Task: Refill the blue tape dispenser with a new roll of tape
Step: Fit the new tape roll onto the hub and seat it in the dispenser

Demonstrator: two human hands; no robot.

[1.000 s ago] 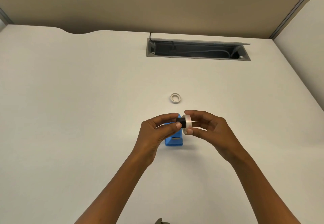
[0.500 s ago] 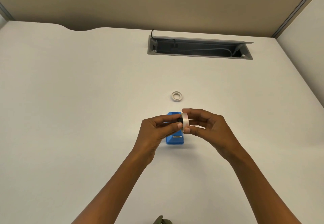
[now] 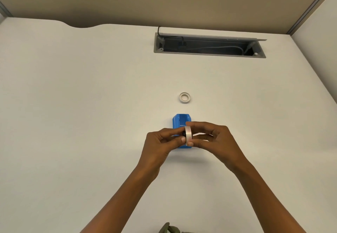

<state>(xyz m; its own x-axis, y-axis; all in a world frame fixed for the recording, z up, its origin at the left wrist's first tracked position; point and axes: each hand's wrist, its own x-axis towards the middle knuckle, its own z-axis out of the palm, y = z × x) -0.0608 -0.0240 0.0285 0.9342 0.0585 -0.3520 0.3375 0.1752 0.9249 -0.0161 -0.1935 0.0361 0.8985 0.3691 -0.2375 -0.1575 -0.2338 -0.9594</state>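
- Tape roll, new, translucent white plastic film wound in a ring (image 3: 188,135): held edge-on to the camera, above the desk and over the near half of the dispenser; pinched between the thumb and fingertips of the right hand.
- Small black cylindrical hub (image 3: 183,134): sits against the left face of the roll, at its centre; how far it enters the ring cannot be told.
- Left hand (image 3: 160,141): fingers curled, thumb and forefinger pinching the black hub from the left side; thumb tip touches the lower left edge of the roll.
- Right hand (image 3: 213,138): fingers curled round the roll from the right, forefinger over its top, thumb under its lower edge.
- Blue plastic tape dispenser, squat and blocky (image 3: 180,122): stands on the desk directly beneath the two hands; far half visible with an open well on top, near half mostly covered by the fingers and roll.
- Second ring, small, white, flat-lying, thin-walled (image 3: 184,97): rests on the desk beyond the dispenser, apart from it.
- White desk surface (image 3: 73,123): carries all of the above.
- Grey rectangular cable tray recessed in the desk (image 3: 209,47): at the far side, lid raised, cables inside.
- Olive-green object (image 3: 168,228): at the bottom edge, cut off; identity unclear.
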